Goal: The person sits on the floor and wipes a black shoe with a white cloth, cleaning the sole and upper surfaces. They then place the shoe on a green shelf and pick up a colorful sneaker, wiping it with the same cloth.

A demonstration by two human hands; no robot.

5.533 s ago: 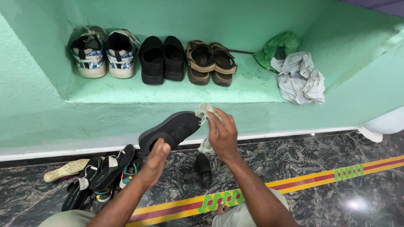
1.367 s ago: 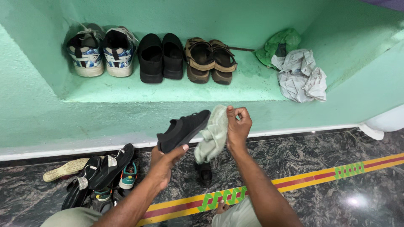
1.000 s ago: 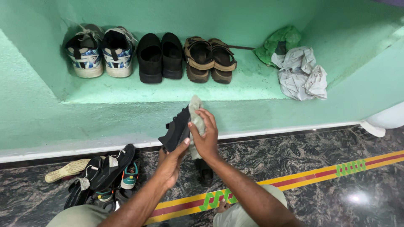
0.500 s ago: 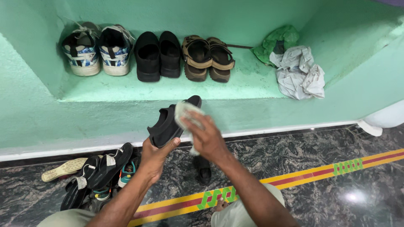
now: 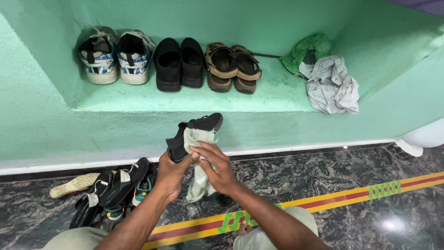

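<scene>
The pale green cloth, which hung loose from the raised right hand moments ago, is now pressed flat against the side of the black slip-on fabric shoe, so the wiping has resumed. The left hand has its grip closed around the shoe's heel end, holding it above the dark marbled floor, before the rough-plastered mint-green shelf; the right grip pins the soft, crumpled cloth.

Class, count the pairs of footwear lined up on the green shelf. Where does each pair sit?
3. The white and blue sneakers sit at the left end, the black shoes beside them, and the brown sandals to their right. Nothing seems hidden behind them.
</scene>
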